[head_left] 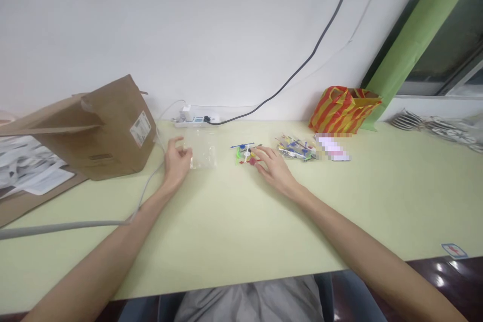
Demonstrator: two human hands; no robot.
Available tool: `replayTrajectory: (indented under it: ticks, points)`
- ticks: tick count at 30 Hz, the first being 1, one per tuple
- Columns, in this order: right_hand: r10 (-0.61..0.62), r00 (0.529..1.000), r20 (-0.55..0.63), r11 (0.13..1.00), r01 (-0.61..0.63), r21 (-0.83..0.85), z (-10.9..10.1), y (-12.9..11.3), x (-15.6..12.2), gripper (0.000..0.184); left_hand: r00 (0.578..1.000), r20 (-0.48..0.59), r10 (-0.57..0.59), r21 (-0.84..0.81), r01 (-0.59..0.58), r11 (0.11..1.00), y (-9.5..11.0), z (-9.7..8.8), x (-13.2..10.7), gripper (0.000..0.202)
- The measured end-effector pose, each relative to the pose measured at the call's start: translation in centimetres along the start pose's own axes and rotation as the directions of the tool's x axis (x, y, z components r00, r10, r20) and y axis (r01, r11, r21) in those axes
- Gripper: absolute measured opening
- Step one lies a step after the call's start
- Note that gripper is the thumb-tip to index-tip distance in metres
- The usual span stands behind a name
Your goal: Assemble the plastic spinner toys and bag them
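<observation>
My left hand [177, 158] is closed at the left edge of a clear plastic bag [204, 155], with thumb and curled fingers pinching it. The bag lies flat on the pale table. To its right is a small pile of colourful plastic pieces [245, 153], in blue, green, white, yellow and red, some shaped like thin arrows. My right hand [275, 168] reaches over the right side of this pile, fingers apart, fingertips at the pieces; part of the pile is hidden beneath them. Just beyond that hand rests a clear bag of similar pieces [296, 148].
At left stands an open cardboard box [109, 136] beside white papers [33, 166]. A grey cable [75, 226] crosses near my left forearm. A power strip [196, 122] sits by the wall. A striped red-yellow bag [341, 110] and packed items [407, 119] stand at right.
</observation>
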State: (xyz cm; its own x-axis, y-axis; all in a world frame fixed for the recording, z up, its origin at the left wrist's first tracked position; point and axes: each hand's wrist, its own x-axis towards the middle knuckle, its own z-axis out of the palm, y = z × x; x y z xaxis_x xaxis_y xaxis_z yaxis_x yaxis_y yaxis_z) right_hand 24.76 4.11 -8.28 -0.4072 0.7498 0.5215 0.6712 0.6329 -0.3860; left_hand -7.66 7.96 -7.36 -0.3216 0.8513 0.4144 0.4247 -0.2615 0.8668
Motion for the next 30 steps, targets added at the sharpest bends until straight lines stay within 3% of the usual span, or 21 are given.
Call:
replayTrajectory:
  ticks: [1,3,5,9,13,17,19,22,26,30]
  points:
    - [-0.008,0.999,0.05,0.999,0.01,-0.047,0.0,0.4,0.0,0.053,0.995,-0.029,0.091,0.219,-0.083,0.972,-0.2,-0.4,0.4,0.058]
    - [-0.017,0.991,0.131,0.995,0.03,-0.099,0.2,0.8,0.0,0.053,0.968,0.016,0.25,0.489,-0.226,0.842,-0.3,-0.7,0.6,0.065]
    - [-0.013,0.99,0.144,0.993,0.029,-0.111,0.5,1.0,0.1,0.045,0.928,0.128,0.35,0.585,-0.356,0.729,0.2,-0.3,0.1,0.061]
    - [0.026,0.998,0.062,0.999,-0.024,-0.042,0.6,1.2,0.4,0.028,0.836,0.346,0.425,0.501,-0.548,0.67,2.4,1.6,-2.5,0.045]
    - [-0.049,0.988,0.145,0.992,0.032,0.119,0.0,0.0,0.3,0.022,0.725,0.5,0.474,0.311,-0.661,0.683,4.8,3.0,-5.6,0.041]
    - [-0.151,0.958,0.242,0.971,0.098,0.216,-1.0,-2.4,-0.3,0.017,0.594,0.597,0.539,0.147,-0.741,0.655,6.1,3.3,-7.3,0.041]
    - [-0.188,0.938,0.291,0.963,0.117,0.245,-1.6,-3.1,-0.5,0.02,0.58,0.61,0.54,0.101,-0.733,0.673,6.2,3.2,-7.4,0.041]
    - [-0.193,0.926,0.325,0.969,0.127,0.213,-2.2,-2.7,-0.4,0.032,0.608,0.613,0.505,0.07,-0.679,0.731,5.9,3.1,-7.0,0.041]
    - [-0.088,0.932,0.351,0.991,0.047,0.125,-2.1,-1.2,-0.1,0.009,0.609,0.635,0.476,0.043,-0.643,0.765,5.8,3.0,-6.8,0.043]
    - [-0.005,0.955,0.296,0.994,-0.027,0.104,-1.2,-1.4,-0.4,0.019,0.572,0.678,0.462,0.015,-0.639,0.769,6.0,3.1,-7.1,0.039]
